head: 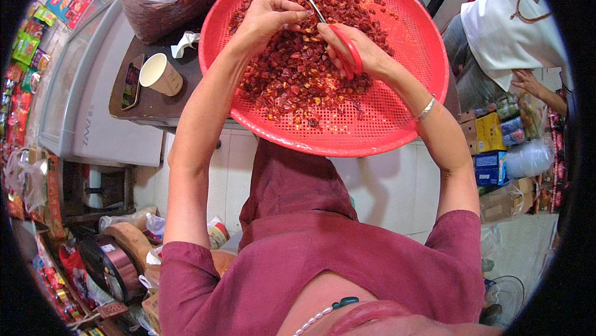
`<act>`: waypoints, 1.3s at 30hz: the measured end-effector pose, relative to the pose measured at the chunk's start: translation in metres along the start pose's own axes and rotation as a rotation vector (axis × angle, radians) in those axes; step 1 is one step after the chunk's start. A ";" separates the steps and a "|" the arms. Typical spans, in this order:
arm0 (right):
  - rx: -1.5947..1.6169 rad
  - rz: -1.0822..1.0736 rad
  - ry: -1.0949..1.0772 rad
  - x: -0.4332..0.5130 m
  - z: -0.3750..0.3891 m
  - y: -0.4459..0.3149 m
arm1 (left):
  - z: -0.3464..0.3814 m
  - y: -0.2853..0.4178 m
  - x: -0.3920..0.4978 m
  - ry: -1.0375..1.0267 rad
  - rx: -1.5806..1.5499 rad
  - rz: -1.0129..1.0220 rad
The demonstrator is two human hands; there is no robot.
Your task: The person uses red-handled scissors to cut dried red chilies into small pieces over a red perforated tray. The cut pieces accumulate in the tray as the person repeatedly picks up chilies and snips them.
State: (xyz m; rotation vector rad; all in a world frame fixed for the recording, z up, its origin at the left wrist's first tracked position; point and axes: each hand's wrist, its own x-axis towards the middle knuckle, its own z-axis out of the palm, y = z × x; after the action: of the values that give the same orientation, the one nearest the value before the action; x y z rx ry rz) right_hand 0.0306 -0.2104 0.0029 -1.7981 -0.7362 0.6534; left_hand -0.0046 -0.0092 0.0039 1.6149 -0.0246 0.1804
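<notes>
A round red plastic sieve tray on a dark table holds a heap of cut dried red chilies with yellow seeds. My right hand grips red-handled scissors over the right part of the heap, and their metal blades point up and left, apparently nearly together. Just left of the blades is my left hand, its thumb and fingertips pinched together above the heap. Whether a piece of chili is between those fingertips is too small to tell.
Left of the tray, a paper cup, a phone and a crumpled tissue lie on the dark table. Behind them stands a plastic bag of whole dried chilies. Another person is at the right, beside stacked packages.
</notes>
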 end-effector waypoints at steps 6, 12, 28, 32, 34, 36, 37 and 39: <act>0.002 -0.013 -0.009 0.001 0.000 0.000 | 0.001 -0.003 0.002 0.033 0.006 -0.008; -0.001 0.000 -0.009 0.002 -0.001 0.002 | 0.003 -0.006 0.003 0.063 -0.057 -0.016; 0.072 -0.020 -0.011 0.002 -0.002 -0.002 | 0.000 0.003 -0.001 0.029 -0.069 -0.019; 0.102 -0.031 0.003 -0.001 -0.004 -0.006 | -0.002 0.003 0.001 0.001 -0.142 -0.040; 0.098 -0.016 0.007 -0.001 -0.004 -0.007 | -0.003 0.002 0.002 -0.005 -0.194 -0.055; 0.095 -0.032 0.022 -0.001 -0.003 -0.007 | -0.003 0.002 0.001 -0.003 -0.185 -0.043; 0.094 -0.040 0.030 -0.002 -0.003 -0.006 | -0.004 0.002 0.001 -0.003 -0.181 -0.037; 0.090 -0.038 0.010 -0.002 -0.004 -0.007 | -0.006 0.004 0.002 -0.015 -0.183 -0.058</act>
State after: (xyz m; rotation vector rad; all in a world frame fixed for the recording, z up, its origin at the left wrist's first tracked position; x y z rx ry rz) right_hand 0.0310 -0.2122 0.0106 -1.7003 -0.7207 0.6419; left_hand -0.0033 -0.0035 0.0083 1.4330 -0.0060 0.1177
